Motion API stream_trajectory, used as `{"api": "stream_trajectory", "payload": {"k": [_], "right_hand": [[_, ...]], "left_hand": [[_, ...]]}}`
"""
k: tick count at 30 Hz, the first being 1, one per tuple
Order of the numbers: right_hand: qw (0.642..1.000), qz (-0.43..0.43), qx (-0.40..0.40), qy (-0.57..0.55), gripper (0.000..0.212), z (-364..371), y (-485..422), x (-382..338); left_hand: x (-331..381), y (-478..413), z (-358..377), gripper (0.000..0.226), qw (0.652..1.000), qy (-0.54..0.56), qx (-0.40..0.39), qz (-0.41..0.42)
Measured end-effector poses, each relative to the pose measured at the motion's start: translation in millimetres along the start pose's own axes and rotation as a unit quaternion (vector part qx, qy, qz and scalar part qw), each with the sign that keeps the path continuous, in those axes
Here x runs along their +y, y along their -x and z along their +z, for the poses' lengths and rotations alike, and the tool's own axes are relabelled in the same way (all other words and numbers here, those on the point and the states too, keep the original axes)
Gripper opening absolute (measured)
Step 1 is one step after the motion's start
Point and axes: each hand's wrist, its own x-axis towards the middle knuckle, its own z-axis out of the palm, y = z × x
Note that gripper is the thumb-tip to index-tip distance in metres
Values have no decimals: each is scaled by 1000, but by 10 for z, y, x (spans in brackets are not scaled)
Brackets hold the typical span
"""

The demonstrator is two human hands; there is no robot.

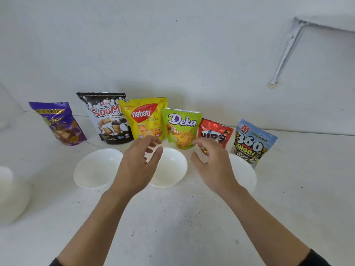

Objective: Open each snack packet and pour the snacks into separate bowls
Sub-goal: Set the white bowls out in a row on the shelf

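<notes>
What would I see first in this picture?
Six bright packets stand in a row by the wall, with yellow Nabati and green Deka in the middle. In front of them, the left hand and right hand reach forward, holding nothing, above white bowls.

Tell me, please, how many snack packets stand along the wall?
6, in a row, left to right: purple packet, Soomi packet, Nabati packet, Deka packet, Nips packet, Kuaci packet. None appears hidden.
</notes>
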Motion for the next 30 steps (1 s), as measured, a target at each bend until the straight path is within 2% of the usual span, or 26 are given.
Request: {"api": "stream_trajectory", "payload": {"k": [8,18,24,30], "right_hand": [[986,-96,-136,-23,32,1066,-194,-940],[963,-134,-224,-68,26,2647,-99,-2142],[959,-86,-248,-111,19,3463,-3,-2467],[951,4,-292,-104,20,3986,128,-2555]], "left_hand": [[-734,346,-1258,15,989,-97,99,-51],[-1984,916,-2754,15,964,-149,182,-127],[-2633,1127,-3205,20,957,-178,162,-160],[-3072,1151,-3246,27,956,-146,125,-221]]}}
